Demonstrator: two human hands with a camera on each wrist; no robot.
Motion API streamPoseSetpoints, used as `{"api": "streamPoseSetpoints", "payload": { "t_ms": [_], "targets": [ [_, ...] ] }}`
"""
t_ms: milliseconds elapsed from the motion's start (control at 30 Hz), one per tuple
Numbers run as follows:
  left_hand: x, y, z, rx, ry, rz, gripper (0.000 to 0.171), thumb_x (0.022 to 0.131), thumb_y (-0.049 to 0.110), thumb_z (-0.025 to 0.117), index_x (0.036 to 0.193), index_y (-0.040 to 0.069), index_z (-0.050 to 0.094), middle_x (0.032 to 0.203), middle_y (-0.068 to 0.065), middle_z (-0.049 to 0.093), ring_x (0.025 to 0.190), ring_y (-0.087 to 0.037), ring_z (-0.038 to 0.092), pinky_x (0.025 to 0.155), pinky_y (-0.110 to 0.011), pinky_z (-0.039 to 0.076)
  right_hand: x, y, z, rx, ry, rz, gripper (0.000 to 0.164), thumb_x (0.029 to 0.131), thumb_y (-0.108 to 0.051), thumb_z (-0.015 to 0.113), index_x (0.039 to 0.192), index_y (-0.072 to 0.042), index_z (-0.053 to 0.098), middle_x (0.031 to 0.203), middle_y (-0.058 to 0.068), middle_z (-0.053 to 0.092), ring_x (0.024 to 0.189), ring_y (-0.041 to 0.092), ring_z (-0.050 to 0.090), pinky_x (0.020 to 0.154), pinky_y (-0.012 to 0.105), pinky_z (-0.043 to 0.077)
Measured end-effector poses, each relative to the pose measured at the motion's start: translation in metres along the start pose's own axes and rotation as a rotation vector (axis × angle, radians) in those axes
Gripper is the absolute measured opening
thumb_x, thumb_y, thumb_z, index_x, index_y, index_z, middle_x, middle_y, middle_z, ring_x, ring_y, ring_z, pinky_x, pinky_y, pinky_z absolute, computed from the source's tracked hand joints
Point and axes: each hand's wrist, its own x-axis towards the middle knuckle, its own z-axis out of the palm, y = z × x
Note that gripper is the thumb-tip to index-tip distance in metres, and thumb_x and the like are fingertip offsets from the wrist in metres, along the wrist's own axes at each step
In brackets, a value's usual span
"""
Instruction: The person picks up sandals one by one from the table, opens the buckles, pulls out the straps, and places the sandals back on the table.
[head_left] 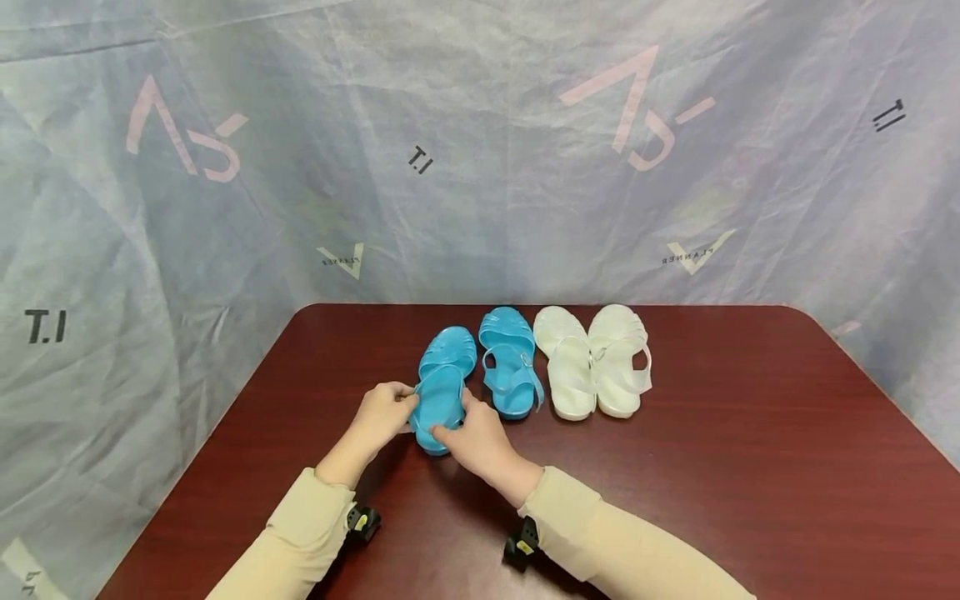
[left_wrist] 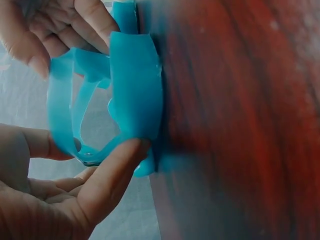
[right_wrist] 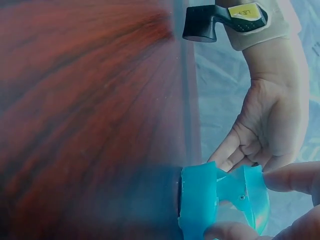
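Note:
Between my two hands sits a blue jelly sandal (head_left: 440, 392), toe pointing away, on the near left of the sandal row. My left hand (head_left: 381, 417) grips its left side; in the left wrist view the thumb presses the heel edge while the index finger hooks the ankle strap (left_wrist: 61, 107) beside the buckle. From the right, my right hand (head_left: 483, 442) holds the same sandal, thumb over the heel end and fingers at the strap. The right wrist view shows its fingertips on the strap and heel (right_wrist: 199, 197). A matching blue sandal (head_left: 513, 392) stands just to the right.
Two white sandals (head_left: 573, 379) stand side by side to the right of the blue pair, toes toward the table's back edge. All stand on a dark red wooden table (head_left: 720, 467). Grey printed cloth (head_left: 495, 225) hangs behind and around it.

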Motion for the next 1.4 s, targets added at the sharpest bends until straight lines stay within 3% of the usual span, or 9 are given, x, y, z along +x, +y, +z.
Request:
{"api": "streamPoseSetpoints", "payload": {
  "t_ms": [567,700,800,900,1067,1133,1200,1300,1400],
  "targets": [
    [0.0013,0.0012,0.0009,0.141,0.009,0.043,0.037,0.099,0.017,0.049,0.126,-0.007,0.058,0.107,-0.019,0.067,0.082,-0.020,0.068,0.073,-0.034,0.057,-0.0007,0.0007,-0.0004,0.000,-0.015,-0.002,0.082,0.088,-0.021,0.070,0.144,0.017,0.026,0.139,0.032,0.047,0.124,0.039,0.053,0.096,0.049,0.050],
    [-0.0002,0.0020,0.0021,0.208,0.028,0.076,0.036,0.099,0.017,0.051,0.124,-0.007,0.060,0.104,-0.017,0.068,0.078,-0.019,0.065,0.070,-0.033,0.054,-0.0017,0.0020,-0.0007,0.006,-0.026,0.006,0.081,0.088,-0.021,0.070,0.145,0.016,0.025,0.098,0.026,0.064,0.098,0.031,0.065,0.086,0.040,0.054],
    [-0.0006,0.0024,0.0025,0.248,0.042,0.101,0.035,0.098,0.016,0.052,0.122,-0.008,0.061,0.101,-0.015,0.069,0.077,-0.018,0.062,0.067,-0.032,0.052,-0.0015,0.0032,-0.0010,0.019,-0.031,0.005,0.081,0.088,-0.020,0.069,0.145,0.016,0.025,0.068,0.011,0.054,0.075,0.019,0.060,0.076,0.033,0.051],
    [-0.0005,0.0035,0.0021,0.270,0.042,0.110,0.035,0.098,0.016,0.052,0.122,-0.008,0.061,0.093,-0.013,0.068,0.072,-0.017,0.060,0.064,-0.030,0.049,-0.0004,0.0042,-0.0012,0.034,-0.032,-0.002,0.080,0.089,-0.019,0.069,0.145,0.016,0.024,0.061,0.003,0.048,0.062,0.014,0.052,0.068,0.029,0.049],
    [-0.0009,0.0062,0.0030,0.281,0.013,0.118,0.036,0.098,0.015,0.051,0.124,-0.009,0.059,0.072,-0.009,0.060,0.061,-0.016,0.053,0.057,-0.028,0.043,-0.0003,0.0077,-0.0013,0.046,-0.029,-0.005,0.080,0.089,-0.018,0.068,0.145,0.016,0.023,0.077,0.018,0.062,0.059,0.014,0.050,0.060,0.025,0.043],
    [-0.0011,0.0071,0.0032,0.284,0.004,0.123,0.037,0.099,0.015,0.051,0.124,-0.010,0.058,0.069,-0.008,0.058,0.060,-0.016,0.051,0.056,-0.028,0.042,-0.0004,0.0081,-0.0019,0.046,-0.025,-0.006,0.079,0.089,-0.018,0.068,0.145,0.016,0.024,0.107,0.028,0.064,0.077,0.019,0.062,0.068,0.027,0.050],
    [-0.0010,0.0067,0.0032,0.292,0.000,0.121,0.037,0.099,0.015,0.051,0.125,-0.010,0.058,0.069,-0.007,0.057,0.060,-0.016,0.051,0.056,-0.028,0.042,-0.0004,0.0083,-0.0022,0.048,-0.024,-0.010,0.079,0.089,-0.018,0.068,0.145,0.016,0.024,0.134,0.032,0.052,0.102,0.027,0.064,0.081,0.034,0.054],
    [-0.0010,0.0052,0.0033,0.298,0.004,0.119,0.037,0.099,0.016,0.051,0.125,-0.009,0.058,0.071,-0.007,0.057,0.061,-0.016,0.051,0.057,-0.027,0.042,-0.0008,0.0076,-0.0025,0.066,-0.028,-0.002,0.079,0.089,-0.019,0.068,0.145,0.016,0.024,0.146,0.029,0.040,0.125,0.035,0.053,0.096,0.045,0.050],
    [-0.0020,0.0025,0.0041,0.302,0.010,0.133,0.037,0.099,0.017,0.051,0.125,-0.010,0.058,0.073,-0.008,0.058,0.061,-0.016,0.051,0.057,-0.027,0.042,-0.0020,0.0073,-0.0018,0.072,-0.023,-0.006,0.079,0.089,-0.019,0.068,0.145,0.016,0.024,0.148,0.029,0.037,0.129,0.036,0.049,0.098,0.047,0.048]
  ]
}}
